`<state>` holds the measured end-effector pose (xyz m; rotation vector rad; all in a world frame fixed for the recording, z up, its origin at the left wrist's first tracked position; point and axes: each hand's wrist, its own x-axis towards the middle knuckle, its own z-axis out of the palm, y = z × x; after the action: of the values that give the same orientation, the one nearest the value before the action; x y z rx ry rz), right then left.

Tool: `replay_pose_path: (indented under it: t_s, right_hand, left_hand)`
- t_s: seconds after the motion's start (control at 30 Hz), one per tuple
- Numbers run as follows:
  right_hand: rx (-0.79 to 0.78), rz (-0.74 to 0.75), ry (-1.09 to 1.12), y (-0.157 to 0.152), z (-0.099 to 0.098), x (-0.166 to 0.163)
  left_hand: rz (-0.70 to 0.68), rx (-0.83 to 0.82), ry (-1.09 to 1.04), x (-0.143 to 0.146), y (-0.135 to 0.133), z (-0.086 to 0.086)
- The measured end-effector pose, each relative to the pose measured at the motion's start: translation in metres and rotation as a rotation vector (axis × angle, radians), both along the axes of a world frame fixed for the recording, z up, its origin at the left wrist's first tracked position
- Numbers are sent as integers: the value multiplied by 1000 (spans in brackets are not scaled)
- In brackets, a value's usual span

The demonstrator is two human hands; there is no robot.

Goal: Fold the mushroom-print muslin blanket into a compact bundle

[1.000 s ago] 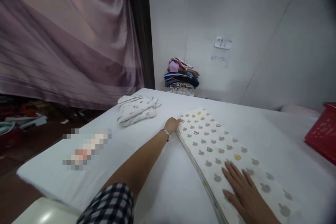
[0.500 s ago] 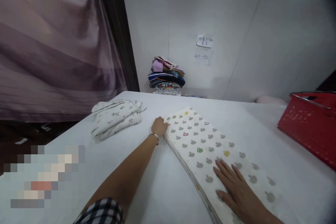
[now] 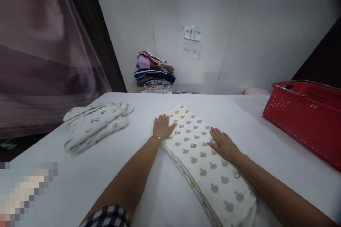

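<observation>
A long folded white cloth (image 3: 202, 159) printed with grey and coloured shapes lies on the white table (image 3: 149, 191). My left hand (image 3: 163, 126) rests flat on its far left corner, fingers spread, a thin bracelet on the wrist. My right hand (image 3: 223, 144) lies flat on the cloth's middle, fingers apart. Neither hand grips anything.
A crumpled white patterned garment (image 3: 96, 122) lies at the left of the table. A red plastic basket (image 3: 306, 113) stands at the right. A stack of folded colourful clothes (image 3: 154, 72) sits against the back wall under a paper note (image 3: 192, 33). A purple curtain (image 3: 39, 53) hangs at the left.
My right hand slid up the cloth toward its far end. My left hand moved from the cloth's edge onto its corner and flattened. The view swung to the right.
</observation>
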<state>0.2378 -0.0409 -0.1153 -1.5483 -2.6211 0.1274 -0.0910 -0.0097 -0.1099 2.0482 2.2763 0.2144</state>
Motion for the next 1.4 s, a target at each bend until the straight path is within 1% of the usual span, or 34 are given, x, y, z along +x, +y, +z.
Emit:
replay_pose_path:
  t_s: [0.03,0.1,0.2,0.3,0.4,0.43,0.5,0.6,0.67,0.73,0.8,0.87,0.93,1.0,1.1,1.17,1.2,1.27,1.33,1.4]
  right_hand:
    - [6,4,-2,-1,-3,2]
    - [-13,11,-10,-3,0,2]
    - [-30,39,-9,3,19,-14]
    - [-3,125,31,24,41,-54]
    - [-4,212,58,60,53,-107]
    - [-14,228,64,73,53,-123]
    - [-48,224,63,98,47,-146]
    - [-143,139,38,126,28,-157]
    - [-177,113,37,135,17,-155]
    - [-184,126,45,139,12,-151]
    - [-207,142,43,139,14,-149]
    - [-235,146,33,137,22,-149]
    - [-252,143,26,128,30,-143]
    - [-232,154,22,111,36,-127]
    - [-165,208,20,65,38,-79]
    - [-136,229,23,27,33,-37]
    - [-111,218,23,8,30,-16]
    - [-49,137,11,-24,21,20]
    - [-4,68,-2,-44,13,44]
    - [10,44,3,-52,9,53]
  left_hand:
    - [-1,10,7,0,0,0]
    - [1,22,14,1,-1,0]
    - [1,40,22,3,-2,0]
    - [5,51,31,4,-2,-1]
    - [14,59,31,4,-2,-3]
    - [12,68,32,3,-3,-3]
    - [2,89,34,2,-3,-5]
    - [-13,106,30,1,-3,-9]
    - [-16,113,22,0,-2,-11]
    - [-16,115,16,0,-2,-12]
    - [-15,104,14,0,-2,-11]
    - [-12,85,14,1,-2,-9]
    - [-8,66,15,2,-3,-5]
    - [-5,54,14,3,-3,-2]
    - [-6,46,16,3,-3,0]
    - [-12,50,22,3,-2,-1]
    - [-15,52,25,3,-2,-2]
    - [-17,52,30,3,0,-2]
    - [-16,42,28,3,1,0]
    - [-22,33,16,3,2,5]
